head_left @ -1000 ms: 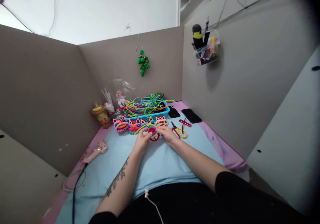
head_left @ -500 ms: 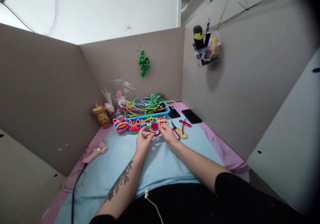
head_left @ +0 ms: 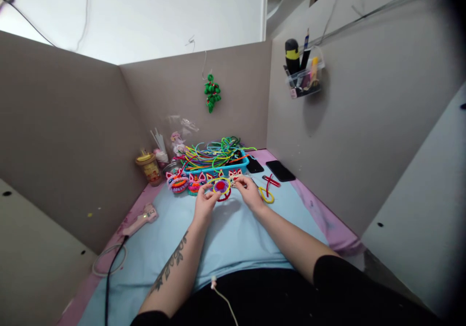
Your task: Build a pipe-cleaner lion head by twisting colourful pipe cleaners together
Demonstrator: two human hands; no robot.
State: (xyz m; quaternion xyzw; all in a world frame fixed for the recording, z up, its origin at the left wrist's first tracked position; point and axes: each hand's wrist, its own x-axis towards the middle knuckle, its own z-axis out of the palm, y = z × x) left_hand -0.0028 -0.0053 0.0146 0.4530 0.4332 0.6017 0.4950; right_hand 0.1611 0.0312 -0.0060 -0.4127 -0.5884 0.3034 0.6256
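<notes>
My left hand (head_left: 206, 202) pinches a round pipe-cleaner piece (head_left: 220, 186) by its left edge. This piece has a red centre, a purple ring and a yellow strand around it, and some red shows below. To its right, the thumb and fingers of my right hand (head_left: 251, 194) are pressed together; what they hold, if anything, is too small to make out. Scissors with a yellow handle loop (head_left: 268, 198) lie partly hidden behind my right hand. Just beyond both hands stand several colourful pipe-cleaner figures, among them a pink-and-purple one (head_left: 177, 182).
A blue basket (head_left: 214, 169) heaped with pipe cleaners (head_left: 207, 155) stands at the back. Right of it lie a black phone (head_left: 280, 170) and red strips (head_left: 271, 180). A pink glue gun (head_left: 141, 219) and a cup (head_left: 149, 168) are on the left. Grey panels enclose the table.
My right hand has moved slightly right, away from the round piece, and now covers more of the scissors. My left hand has shifted the piece a little left, and red below it shows more.
</notes>
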